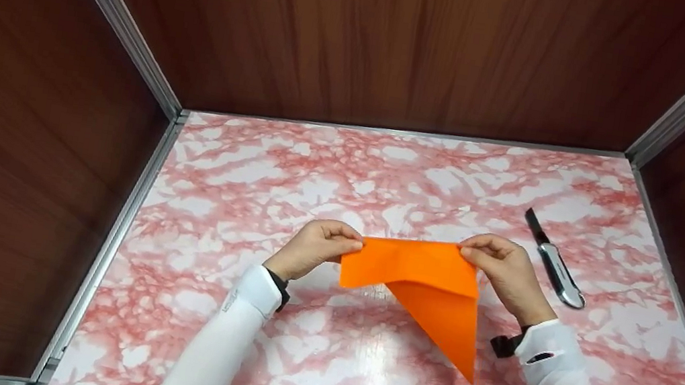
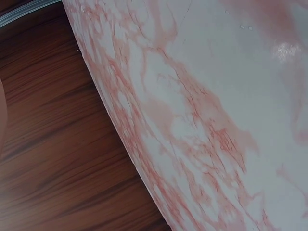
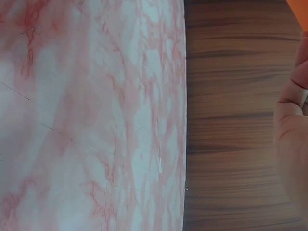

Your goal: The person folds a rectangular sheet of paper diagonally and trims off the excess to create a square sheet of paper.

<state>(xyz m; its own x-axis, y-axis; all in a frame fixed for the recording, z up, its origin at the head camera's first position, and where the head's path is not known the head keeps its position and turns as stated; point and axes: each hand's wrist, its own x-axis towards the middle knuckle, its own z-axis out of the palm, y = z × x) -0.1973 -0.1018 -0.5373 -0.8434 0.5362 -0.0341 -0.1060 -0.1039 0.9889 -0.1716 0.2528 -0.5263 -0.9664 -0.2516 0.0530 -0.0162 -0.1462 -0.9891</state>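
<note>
an orange sheet of paper is stretched between the two hands, above the near-middle part of a red-and-white marbled worktop. the left hand pinches the sheet near its upper left corner, thumb against the fingers. the right hand pinches it near the upper right corner in the same way, so the top edge runs nearly straight from one grip to the other. the upper part of the sheet forms a wide folded band; beneath it, towards the right, a triangular part hangs down and narrows to a point. whether that point touches the worktop cannot be told.

to the right of the right hand, and apart from it, a utility knife lies on the worktop at a slant. its dark blade is out, aimed away from the person and a little to the left, and its silver-and-black handle slopes back towards the right.

both forearms wear white sleeves, with black straps at the wrists. brown wood-grain panels stand behind the worktop and on both sides, edged with grey metal strips. the right wrist view catches an orange corner beside the fingers; the left wrist view shows mostly worktop and panel.
</note>
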